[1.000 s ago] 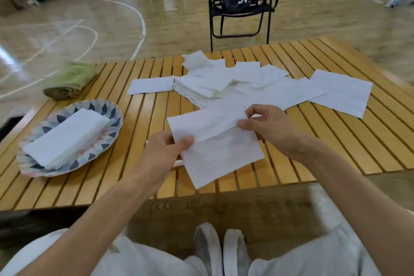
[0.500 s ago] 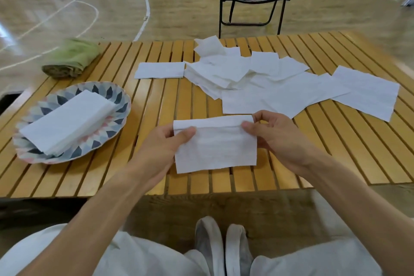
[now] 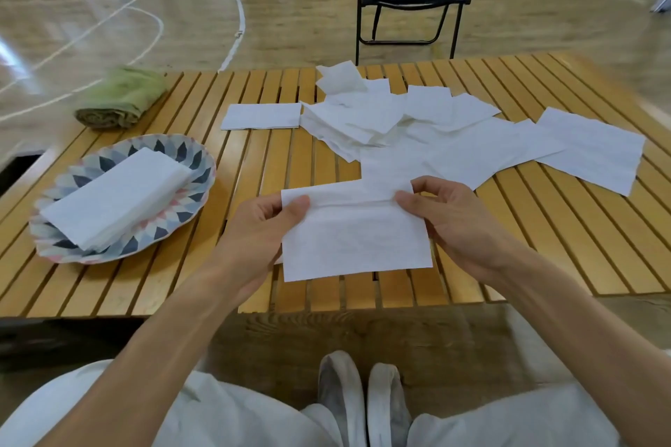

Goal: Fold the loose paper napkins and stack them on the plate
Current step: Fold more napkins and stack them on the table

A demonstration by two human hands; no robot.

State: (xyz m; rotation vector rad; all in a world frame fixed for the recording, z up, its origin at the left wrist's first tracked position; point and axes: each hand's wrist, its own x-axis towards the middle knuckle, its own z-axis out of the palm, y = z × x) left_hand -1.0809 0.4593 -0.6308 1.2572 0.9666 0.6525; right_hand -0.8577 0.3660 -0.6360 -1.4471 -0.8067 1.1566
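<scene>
Head view: since half a second ago the folded napkin (image 3: 354, 236) has barely changed, its folded edge still on top. The left hand (image 3: 259, 229) pinches its upper left corner, the right hand (image 3: 448, 219) its upper right, above the slatted table (image 3: 254, 163). Beyond the hands lie loose napkins (image 3: 417, 131); left of the left hand, the patterned plate (image 3: 188, 156) holds a napkin stack (image 3: 116, 196).

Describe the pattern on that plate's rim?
Pointed petal shapes in dark blue, grey and pink ring the plate, seen in the head view.
</scene>
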